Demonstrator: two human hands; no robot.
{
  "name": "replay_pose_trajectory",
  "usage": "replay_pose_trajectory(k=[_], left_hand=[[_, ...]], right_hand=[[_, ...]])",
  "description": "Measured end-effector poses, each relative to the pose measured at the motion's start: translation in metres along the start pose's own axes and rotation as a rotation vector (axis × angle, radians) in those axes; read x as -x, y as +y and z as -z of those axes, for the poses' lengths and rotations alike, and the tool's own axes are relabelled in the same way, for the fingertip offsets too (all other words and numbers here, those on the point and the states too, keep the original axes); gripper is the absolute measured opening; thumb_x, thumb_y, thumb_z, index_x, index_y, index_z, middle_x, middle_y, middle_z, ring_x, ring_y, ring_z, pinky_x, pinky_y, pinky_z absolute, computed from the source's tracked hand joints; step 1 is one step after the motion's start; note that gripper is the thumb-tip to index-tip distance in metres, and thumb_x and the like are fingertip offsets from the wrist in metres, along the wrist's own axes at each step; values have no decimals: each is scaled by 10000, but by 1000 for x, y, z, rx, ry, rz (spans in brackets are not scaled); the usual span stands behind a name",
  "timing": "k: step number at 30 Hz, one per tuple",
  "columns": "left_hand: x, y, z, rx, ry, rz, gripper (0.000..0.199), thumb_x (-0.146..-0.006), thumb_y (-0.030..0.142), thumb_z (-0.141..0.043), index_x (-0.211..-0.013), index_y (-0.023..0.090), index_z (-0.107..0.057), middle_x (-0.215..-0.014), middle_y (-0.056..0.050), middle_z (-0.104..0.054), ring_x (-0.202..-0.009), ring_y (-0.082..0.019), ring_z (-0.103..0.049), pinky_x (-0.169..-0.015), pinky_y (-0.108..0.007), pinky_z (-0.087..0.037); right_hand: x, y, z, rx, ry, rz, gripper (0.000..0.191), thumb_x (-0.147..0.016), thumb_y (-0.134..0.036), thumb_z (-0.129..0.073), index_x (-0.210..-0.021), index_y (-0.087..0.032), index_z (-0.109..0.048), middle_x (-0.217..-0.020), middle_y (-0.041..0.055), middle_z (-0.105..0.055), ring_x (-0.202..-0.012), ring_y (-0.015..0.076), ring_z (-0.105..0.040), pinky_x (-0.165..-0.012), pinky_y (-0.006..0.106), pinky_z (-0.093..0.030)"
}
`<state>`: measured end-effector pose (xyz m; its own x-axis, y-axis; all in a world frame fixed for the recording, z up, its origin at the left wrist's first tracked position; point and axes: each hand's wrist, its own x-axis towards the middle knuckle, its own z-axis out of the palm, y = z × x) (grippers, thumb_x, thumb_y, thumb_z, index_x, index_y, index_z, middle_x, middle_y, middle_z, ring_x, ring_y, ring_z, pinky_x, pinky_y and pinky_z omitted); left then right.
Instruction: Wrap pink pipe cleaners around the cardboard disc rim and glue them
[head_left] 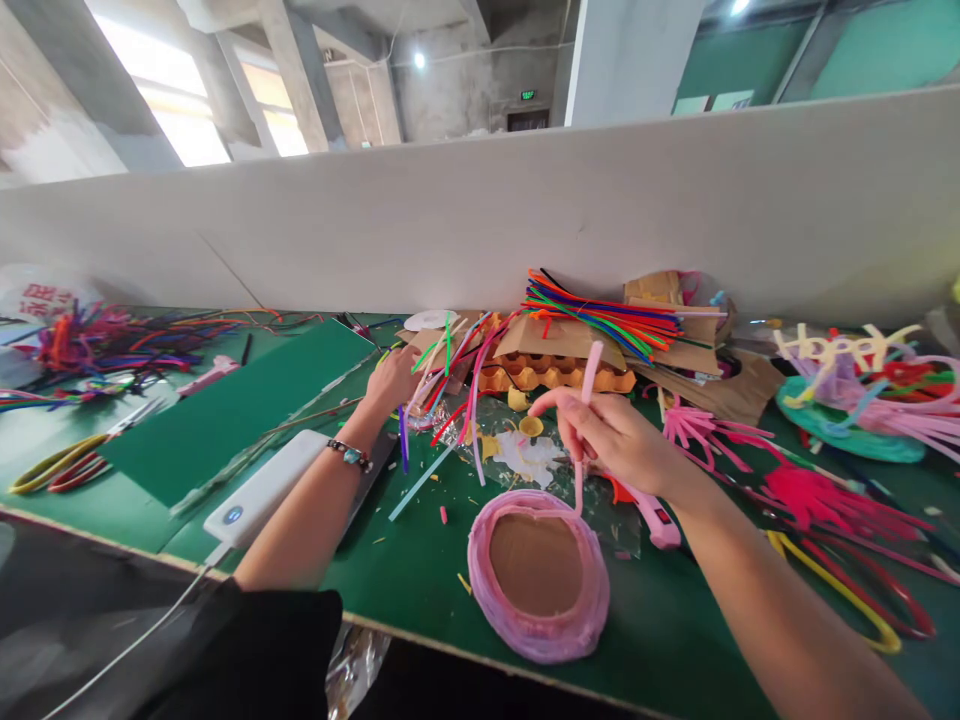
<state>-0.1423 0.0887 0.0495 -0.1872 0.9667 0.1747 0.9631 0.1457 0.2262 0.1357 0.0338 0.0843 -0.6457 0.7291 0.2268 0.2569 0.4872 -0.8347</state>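
Note:
My right hand is closed on a pink pipe cleaner, which rises above the fingers and runs down to the rim of a round piece. That piece is a brown cardboard disc ringed by a thick pink and lilac fuzzy border, lying near the table's front edge. My left hand, with a beaded bracelet on its wrist, reaches into a loose bunch of coloured pipe cleaners. Its fingertips are mostly hidden there, so any hold cannot be made out. Beside my right wrist lies a pink glue gun.
A white power bank with a cable lies left, near a green board and scissors. Behind are an orange egg tray and a pipe cleaner bundle. Finished-looking fuzzy pieces stand right. A white partition borders the table.

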Motion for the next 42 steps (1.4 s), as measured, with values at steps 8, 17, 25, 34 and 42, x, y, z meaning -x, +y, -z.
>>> replay_pose_trajectory(k=[8, 17, 25, 34, 42], left_hand=[[1, 11, -10, -190, -145, -101, 204, -748, 227, -503, -858, 170, -665, -969, -85, -630, -954, -259, -578, -775, -321, -445], [1, 7, -18, -189, -149, 15, 314, -794, 240, -460, -1074, 147, -566, -957, -121, -649, -896, -278, -611, -704, -330, -456], [-7, 2, -8, 25, -58, -1, 218, -773, 273, -485, -751, 156, -667, -761, -55, -658, -747, -178, -604, -595, -216, -412], [-9, 13, 23, 470, 81, -63, 347, -861, 223, -298, -898, 121, -628, -629, -22, -592, -373, -39, -441, -413, -167, -368], [-12, 25, 41, 824, 538, -331, 296, -847, 312, -442, -709, 178, -666, -556, 4, -453, -427, -53, -380, -402, -177, -332]], right_hand=[[-2, 2, 3, -17, 56, 31, 504, -877, -535, -243, -911, -160, -578, -482, -48, -429, -447, 78, -418, -458, 241, -324], [0, 4, 5, 3, 33, -3, 500, -879, -538, -242, -892, -164, -573, -509, -41, -448, -473, 77, -450, -475, 240, -336], [0, 3, 5, -26, 0, 8, 445, -881, -513, -271, -820, -166, -543, -563, -34, -451, -483, 66, -431, -481, 233, -345], [-2, 6, 6, 20, -10, 33, 459, -885, -512, -255, -912, -152, -539, -554, -39, -463, -488, 66, -404, -482, 223, -330], [1, 5, 6, -10, -18, -7, 464, -875, -519, -273, -924, -156, -558, -566, -35, -442, -511, 74, -432, -504, 232, -361]])
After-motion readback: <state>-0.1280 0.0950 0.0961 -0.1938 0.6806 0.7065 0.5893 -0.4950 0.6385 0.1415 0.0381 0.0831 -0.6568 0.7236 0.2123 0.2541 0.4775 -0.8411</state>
